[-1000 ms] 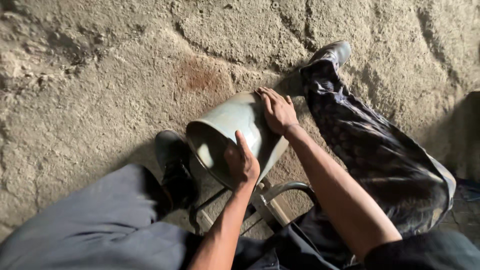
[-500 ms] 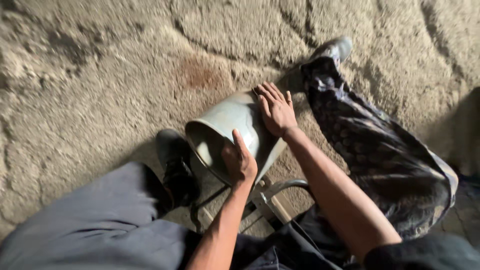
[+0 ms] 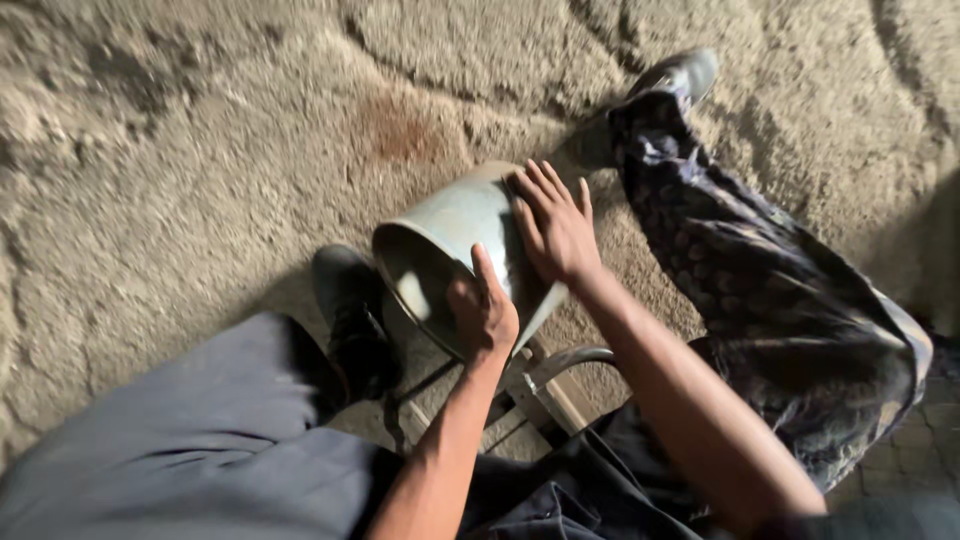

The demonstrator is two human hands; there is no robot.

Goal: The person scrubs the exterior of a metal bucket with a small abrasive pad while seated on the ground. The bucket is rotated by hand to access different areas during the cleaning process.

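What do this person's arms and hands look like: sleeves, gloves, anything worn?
Both forearms are bare, with no sleeves in view. The left hand and right hand wear no gloves, and no rings, watch or bands show. The picture is slightly blurred, so fine marks cannot be made out.

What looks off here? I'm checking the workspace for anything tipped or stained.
The metal bucket lies tilted on its side, open mouth toward the camera, steadied by the left hand at its rim and the right hand on its wall. A reddish stain marks the floor beyond it.
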